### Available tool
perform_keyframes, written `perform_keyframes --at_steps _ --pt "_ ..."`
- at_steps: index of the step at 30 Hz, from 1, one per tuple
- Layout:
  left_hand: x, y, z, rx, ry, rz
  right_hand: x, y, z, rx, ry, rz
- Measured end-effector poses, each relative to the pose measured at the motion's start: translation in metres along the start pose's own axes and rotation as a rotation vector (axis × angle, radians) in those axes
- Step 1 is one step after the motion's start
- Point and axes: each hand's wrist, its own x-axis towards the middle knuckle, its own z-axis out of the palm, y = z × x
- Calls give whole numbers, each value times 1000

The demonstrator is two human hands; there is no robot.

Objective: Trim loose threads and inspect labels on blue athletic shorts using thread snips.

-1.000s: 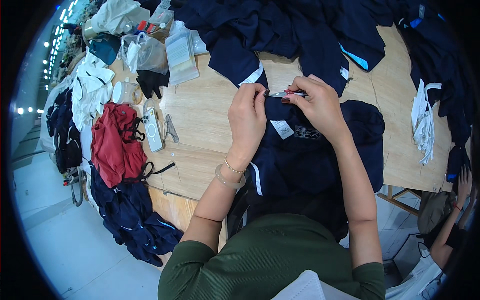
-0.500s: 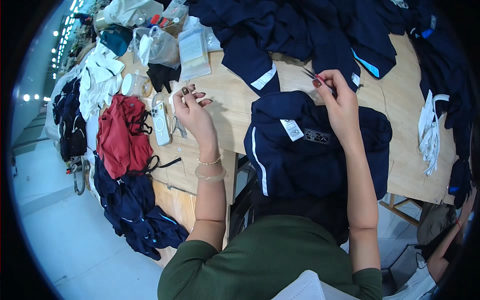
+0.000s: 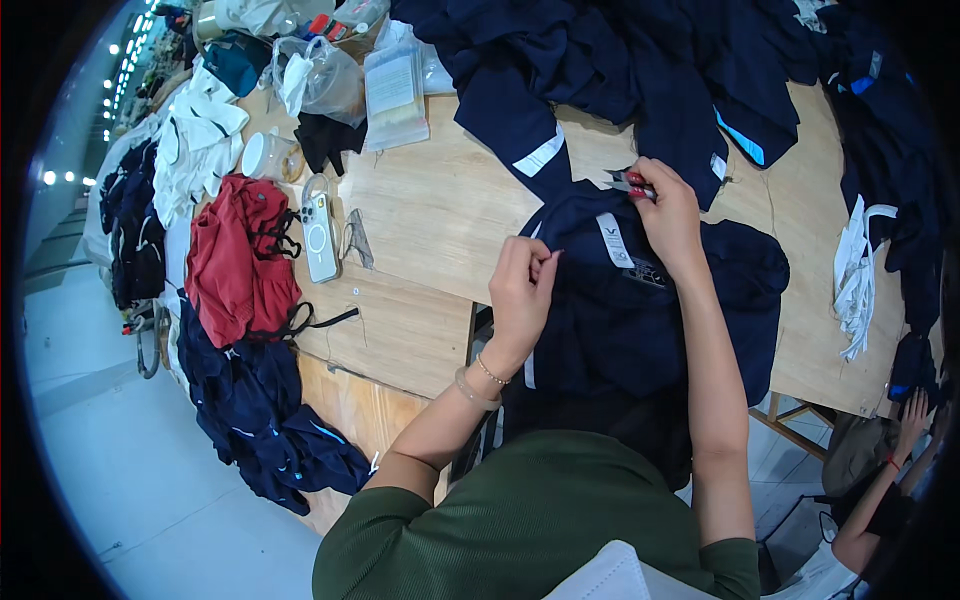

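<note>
A navy garment [image 3: 620,340] lies bunched over the table's near edge, with a white label [image 3: 611,240] and a grey printed patch [image 3: 643,270] facing up. At its upper left, my left hand [image 3: 523,290] is closed, thumb and fingers pinching the cloth; the exact fold they grip is partly hidden. Above the label, my right hand [image 3: 670,215] is closed round thread snips [image 3: 632,184] with red on the handles. The blades of the snips point left, over the garment's far edge.
Other navy garments [image 3: 600,60] are heaped at the back. On the left are a phone [image 3: 320,240], red cloth [image 3: 240,260], a plastic jar [image 3: 268,157] and plastic bags [image 3: 325,80]. White strips [image 3: 855,280] lie at the right, where another person's hand [image 3: 912,420] shows.
My left hand has come right and down from above the table to the garment. The right hand has lowered slightly with the snips. The garment's top and label have shifted right.
</note>
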Motion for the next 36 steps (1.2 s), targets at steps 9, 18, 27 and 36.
perform_keyframes --at_steps 9,18,27,36 --pt "10 4 -8 -159 44 -195 0 9 -2 65 -38 94" --pt "25 -1 -21 -8 -72 -254 -1 6 -5 104 -43 135" --pt "18 27 -33 -804 -156 -652 3 -48 -31 252 -83 290" --pt "-5 14 -16 -852 -92 -554 -9 -70 -35 504 -367 431"
